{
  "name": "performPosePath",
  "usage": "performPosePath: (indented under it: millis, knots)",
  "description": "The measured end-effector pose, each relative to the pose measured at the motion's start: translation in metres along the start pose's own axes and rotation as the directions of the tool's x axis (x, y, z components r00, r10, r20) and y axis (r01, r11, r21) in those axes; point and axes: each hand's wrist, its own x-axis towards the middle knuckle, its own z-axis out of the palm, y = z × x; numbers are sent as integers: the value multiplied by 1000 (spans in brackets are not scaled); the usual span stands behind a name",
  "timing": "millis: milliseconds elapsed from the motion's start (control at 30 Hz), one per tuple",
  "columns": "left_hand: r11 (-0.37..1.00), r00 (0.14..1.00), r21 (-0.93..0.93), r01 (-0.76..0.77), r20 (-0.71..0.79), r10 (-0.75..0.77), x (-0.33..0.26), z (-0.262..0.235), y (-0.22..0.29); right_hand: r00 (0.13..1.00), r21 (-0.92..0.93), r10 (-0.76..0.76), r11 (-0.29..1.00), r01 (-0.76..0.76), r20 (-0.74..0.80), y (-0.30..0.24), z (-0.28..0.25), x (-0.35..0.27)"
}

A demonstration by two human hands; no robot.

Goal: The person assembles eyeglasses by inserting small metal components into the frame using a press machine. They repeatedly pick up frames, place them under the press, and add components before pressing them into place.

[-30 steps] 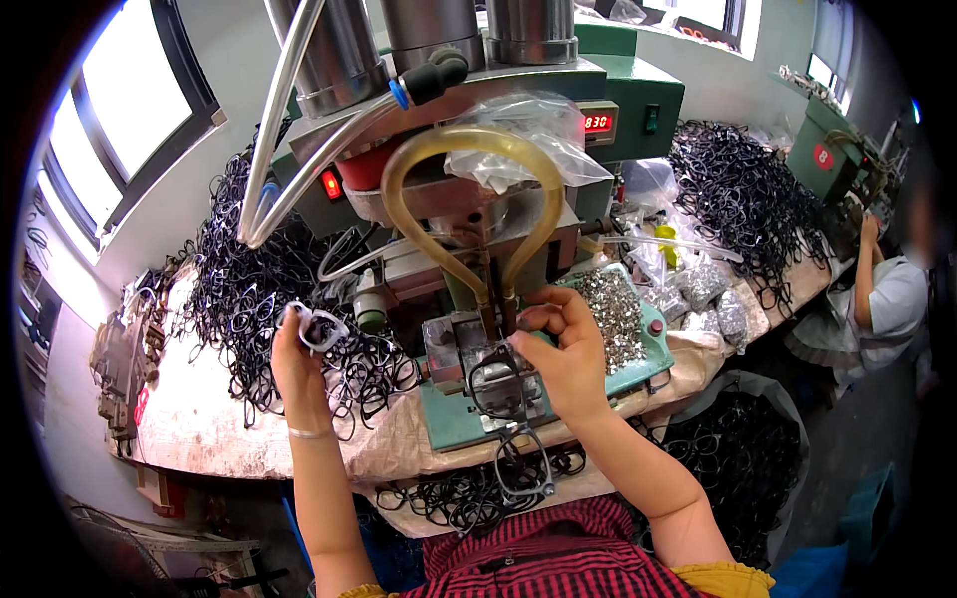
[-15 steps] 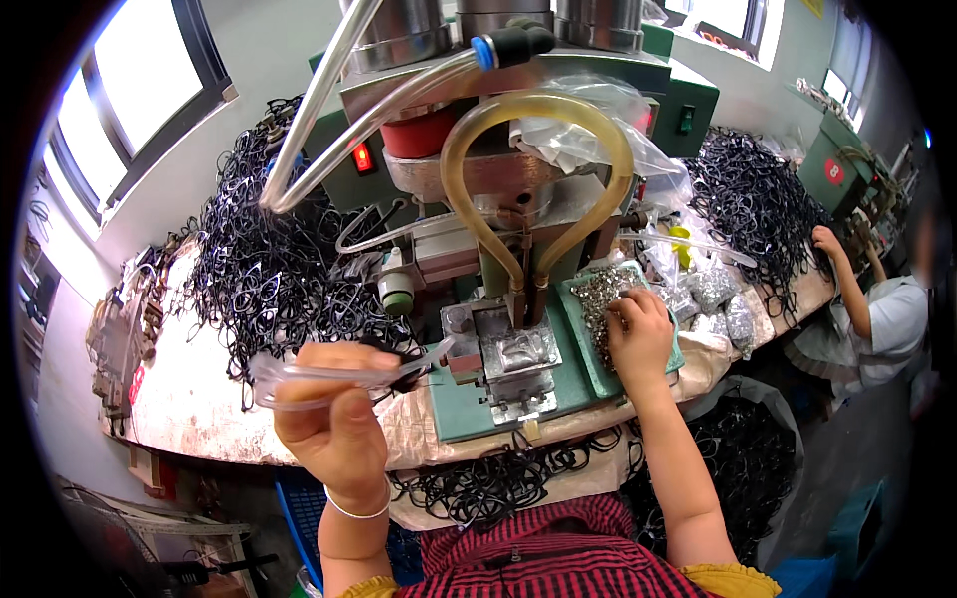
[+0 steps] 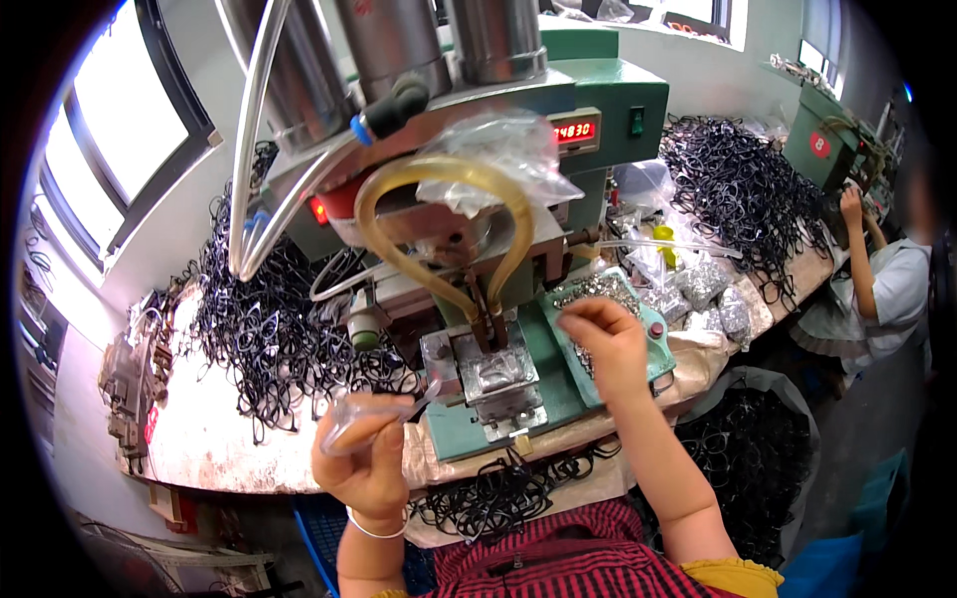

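My left hand (image 3: 364,468) is closed around a clear plastic piece (image 3: 344,429) with a rounded end and a thin tip pointing right. Its exact kind is hard to make out. The tip is close to the metal block and fixture (image 3: 498,374) on the green press base. My right hand (image 3: 610,344) is over the green tray (image 3: 568,354), thumb and fingers pinched together. Whatever the pinch holds, if anything, is too small to see. Small shiny metal parts (image 3: 598,287) lie in that tray.
A green press (image 3: 618,90) with a looped yellowish hose (image 3: 449,167) rises over the fixture. Black looped plastic frames (image 3: 269,329) are heaped to its left. Bags of metal parts (image 3: 703,289) lie right of the tray. Another person (image 3: 882,284) works at the far right.
My right hand has lifted off the metal parts, its fingers now pinched. My left hand with the clear piece sits lower and farther right. The view has shifted; the other person's hand has risen.
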Motion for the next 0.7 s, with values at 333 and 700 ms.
performPosePath:
  millis: [333,700]
  knots:
    - [990,993,-140,30,-111,-46,29,12,-10,912,-85,-354,922,377,206,-7,53,-31]
    - [938,814,48,-343,514,271,3,12,-2,932,-391,-84,892,228,352,-35,0,-30]
